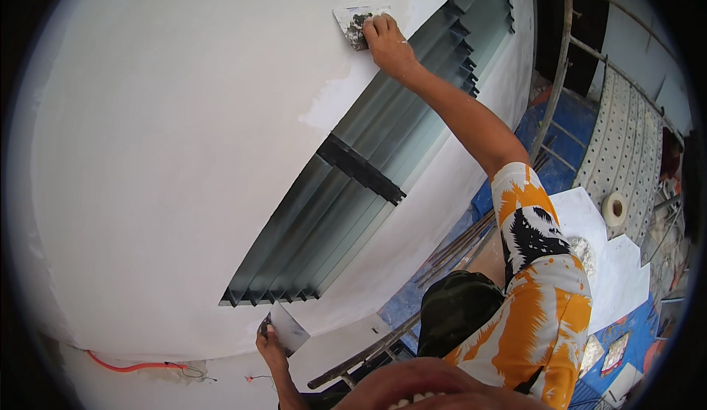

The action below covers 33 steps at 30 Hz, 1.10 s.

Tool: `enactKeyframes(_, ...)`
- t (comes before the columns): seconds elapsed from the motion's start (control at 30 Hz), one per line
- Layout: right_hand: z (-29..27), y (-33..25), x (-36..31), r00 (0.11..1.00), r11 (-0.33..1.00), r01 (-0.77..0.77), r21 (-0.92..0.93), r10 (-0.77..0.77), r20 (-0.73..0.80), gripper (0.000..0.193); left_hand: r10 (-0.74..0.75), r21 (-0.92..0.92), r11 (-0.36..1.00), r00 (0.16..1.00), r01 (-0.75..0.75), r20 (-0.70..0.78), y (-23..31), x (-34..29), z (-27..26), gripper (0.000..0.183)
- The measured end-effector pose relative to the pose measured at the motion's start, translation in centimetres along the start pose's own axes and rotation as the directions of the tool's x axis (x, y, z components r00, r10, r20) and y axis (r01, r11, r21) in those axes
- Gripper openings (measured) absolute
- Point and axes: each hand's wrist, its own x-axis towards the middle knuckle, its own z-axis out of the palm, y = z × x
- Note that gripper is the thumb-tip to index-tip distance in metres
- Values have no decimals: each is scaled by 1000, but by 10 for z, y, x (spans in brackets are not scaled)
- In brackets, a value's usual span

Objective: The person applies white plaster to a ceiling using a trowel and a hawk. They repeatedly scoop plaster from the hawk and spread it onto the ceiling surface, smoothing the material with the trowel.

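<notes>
The right hand [388, 44] has its fingers clamped on a messy scraper [356, 30], which is up on the wall [184, 160], above the long window [309, 218]; it is flat, with white goo and dark spots all over it; the left hand [272, 347] has its fingers clamped on a shiny scraper [290, 331], just beside the window's low end; this one is gray and smooth, with a dark grip; the wall is white, with a brighter patch [329, 102] by the window.

No text, label, brand, number or sign can be read. Any marks on the red-edged white piece [616, 354], near right, are too small to make out.
</notes>
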Motion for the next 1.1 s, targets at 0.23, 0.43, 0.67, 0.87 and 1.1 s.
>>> enactKeyframes(0.23, -22, 9, -17, 886, 874, -464, 144, 453, 98, 36, -135, -2, 991, 991, 135, -13, 1, 2, -6, 26)
enactKeyframes(0.43, -12, -24, 73, 758, 789, -613, 32, 576, 307, 54, -108, -16, 994, 993, 107, -45, 3, -2, 1, 28)
enactKeyframes(0.67, -35, -133, 7, 957, 977, -147, 154, 101, 272, 56, -98, 58, 994, 995, 96, 19, 17, 1, 6, 33)
enactKeyframes(0.87, -33, -17, 3, 777, 782, -617, 83, 589, 223, 56, -14, -12, 1000, 999, 14, -37, 15, -11, -6, 30)
enactKeyframes(1.1, -12, 16, 21, 797, 804, -589, 78, 563, 220, 57, -64, 30, 997, 998, 64, -9, 5, -18, -24, 43)
